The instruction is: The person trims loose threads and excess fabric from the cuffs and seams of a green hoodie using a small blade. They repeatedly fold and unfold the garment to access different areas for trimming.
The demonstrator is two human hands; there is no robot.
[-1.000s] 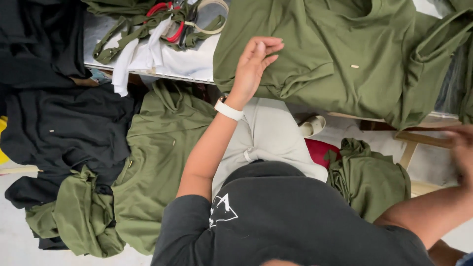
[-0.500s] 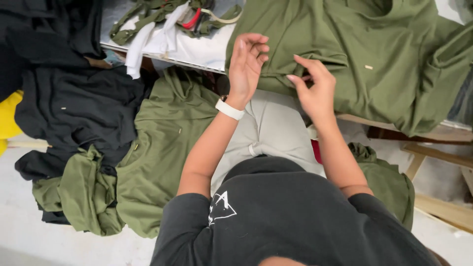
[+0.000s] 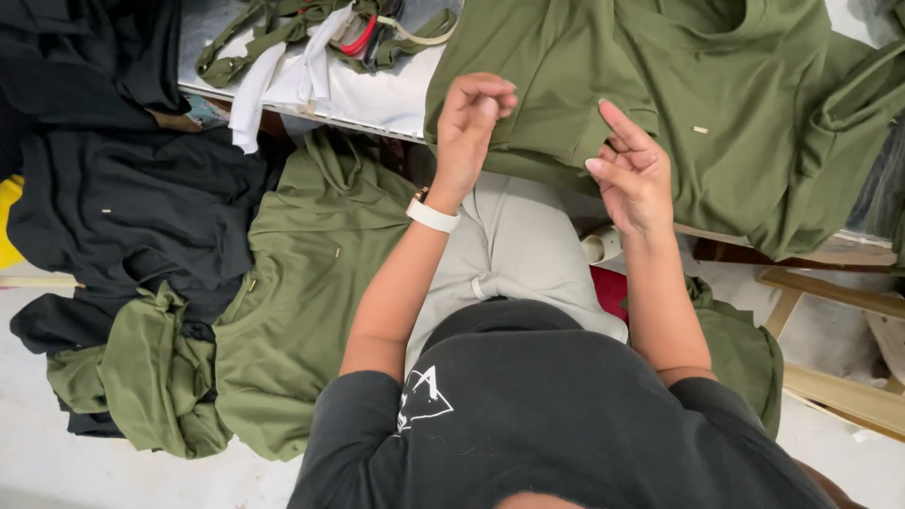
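White table at top, olive garment spread flat for handling — left hand loosely curled, right hand half-open, both empty above its hem

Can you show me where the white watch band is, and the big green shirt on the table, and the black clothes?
white watch band [image 3: 433, 216], head view, on the band's middle at the left wrist.
big green shirt [image 3: 754, 113], head view, on its flat front.
black clothes [image 3: 141, 207], head view, on the middle of the pile.
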